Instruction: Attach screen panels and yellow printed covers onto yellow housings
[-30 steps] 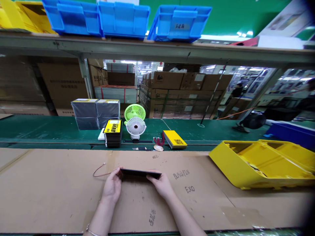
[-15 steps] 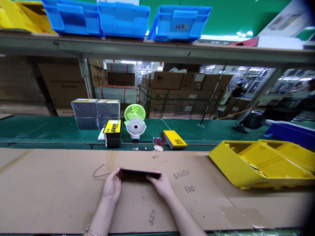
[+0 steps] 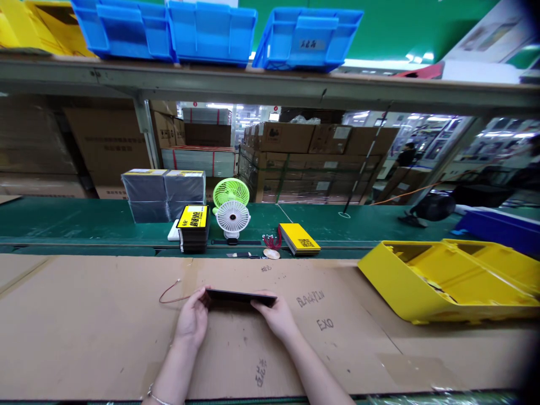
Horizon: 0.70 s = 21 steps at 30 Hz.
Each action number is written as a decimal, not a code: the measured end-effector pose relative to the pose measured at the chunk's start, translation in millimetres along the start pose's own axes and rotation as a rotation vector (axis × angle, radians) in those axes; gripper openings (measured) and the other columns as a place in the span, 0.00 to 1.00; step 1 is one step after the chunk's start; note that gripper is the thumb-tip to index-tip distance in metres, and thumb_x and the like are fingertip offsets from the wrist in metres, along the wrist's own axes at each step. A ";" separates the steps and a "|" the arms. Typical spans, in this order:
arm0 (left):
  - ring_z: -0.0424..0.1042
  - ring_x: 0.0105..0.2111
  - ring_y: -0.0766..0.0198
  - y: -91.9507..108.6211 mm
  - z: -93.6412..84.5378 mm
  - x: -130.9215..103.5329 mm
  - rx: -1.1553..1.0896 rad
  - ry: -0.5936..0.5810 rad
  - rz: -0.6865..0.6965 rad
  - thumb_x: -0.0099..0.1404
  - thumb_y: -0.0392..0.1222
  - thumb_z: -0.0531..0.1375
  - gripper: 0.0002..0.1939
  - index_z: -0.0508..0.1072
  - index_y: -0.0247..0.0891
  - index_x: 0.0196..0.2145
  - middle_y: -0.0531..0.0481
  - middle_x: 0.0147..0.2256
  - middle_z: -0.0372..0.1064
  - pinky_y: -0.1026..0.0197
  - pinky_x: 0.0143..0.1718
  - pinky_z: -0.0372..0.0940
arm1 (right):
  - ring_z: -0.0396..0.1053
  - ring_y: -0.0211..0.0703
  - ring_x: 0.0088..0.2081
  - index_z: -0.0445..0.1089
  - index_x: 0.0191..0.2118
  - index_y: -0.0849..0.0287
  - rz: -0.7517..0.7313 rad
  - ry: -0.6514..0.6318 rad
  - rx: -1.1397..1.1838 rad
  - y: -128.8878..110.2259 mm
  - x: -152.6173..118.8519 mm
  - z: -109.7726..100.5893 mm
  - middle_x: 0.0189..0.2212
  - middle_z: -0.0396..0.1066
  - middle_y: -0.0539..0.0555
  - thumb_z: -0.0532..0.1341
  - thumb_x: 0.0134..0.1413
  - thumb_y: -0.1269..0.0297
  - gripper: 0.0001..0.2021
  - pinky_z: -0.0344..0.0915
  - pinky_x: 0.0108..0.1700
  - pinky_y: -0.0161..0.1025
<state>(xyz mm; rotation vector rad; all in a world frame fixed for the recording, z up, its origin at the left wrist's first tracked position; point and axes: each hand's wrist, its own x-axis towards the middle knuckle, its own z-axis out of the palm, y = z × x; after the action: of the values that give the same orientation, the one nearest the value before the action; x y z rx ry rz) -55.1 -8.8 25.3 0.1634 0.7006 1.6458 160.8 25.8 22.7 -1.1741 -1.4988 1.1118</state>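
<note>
the left hand (image 3: 194, 319) and the right hand (image 3: 278, 318) hold a flat black rectangular panel (image 3: 240, 297) between them, above the brown cardboard sheet (image 3: 105, 337). the left fingers are closed on its left end; the right hand grips the other end, its thumb on the near side. a thin reddish-brown wire (image 3: 166, 301) with a small white connector curls out beside the left hand.

to the right on the cardboard sits an open yellow plastic bin (image 3: 405, 304) with slanted walls; small dark and pale pieces lie low inside, too blurred to name. a second open yellow bin (image 3: 493, 252) stands just behind it, its contents unclear.

on the overhead grey shelf (image 3: 236, 84) are three blue plastic bins (image 3: 307, 39), the right one bearing a dark-marked label, and open yellow bins (image 3: 63, 25) at the far left; what the blue ones hold cannot be seen.

on the green bench (image 3: 63, 225) stand grey plastic-wrapped blocks (image 3: 145, 194), a stack of black slabs topped by a yellow label (image 3: 194, 230), a round white fan (image 3: 233, 218) in front of a lime-green one (image 3: 230, 191), and a stack of flat yellow pieces (image 3: 299, 239) with red wires (image 3: 273, 242) at its left side.
</note>
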 end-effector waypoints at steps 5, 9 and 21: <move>0.72 0.33 0.66 -0.4 -0.3 0.2 -0.002 0.004 -0.001 0.56 0.29 0.57 0.07 0.75 0.30 0.30 0.45 0.30 0.73 0.66 0.36 0.67 | 0.71 0.52 0.38 0.75 0.31 0.60 0.001 0.000 -0.002 1.0 0.0 -0.1 0.33 0.75 0.56 0.66 0.40 0.58 0.12 0.65 0.44 0.43; 0.72 0.33 0.66 -0.3 0.3 -0.1 -0.003 0.006 -0.004 0.57 0.29 0.57 0.07 0.75 0.29 0.30 0.45 0.30 0.73 0.67 0.36 0.67 | 0.71 0.51 0.38 0.75 0.31 0.60 0.008 0.005 -0.003 3.5 0.6 0.0 0.32 0.75 0.56 0.65 0.40 0.60 0.10 0.65 0.44 0.43; 0.72 0.33 0.67 0.1 2.0 -1.1 0.006 0.011 0.002 0.57 0.29 0.56 0.07 0.75 0.29 0.30 0.45 0.30 0.74 0.67 0.36 0.66 | 0.71 0.52 0.38 0.75 0.31 0.59 0.018 0.010 -0.006 4.6 0.9 -0.7 0.32 0.75 0.55 0.66 0.40 0.60 0.10 0.65 0.44 0.44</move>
<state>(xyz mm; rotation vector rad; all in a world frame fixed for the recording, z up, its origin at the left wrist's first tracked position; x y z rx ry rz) -54.0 -9.1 27.3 0.1590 0.7139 1.6477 162.1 27.4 18.4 -1.1977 -1.4873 1.1126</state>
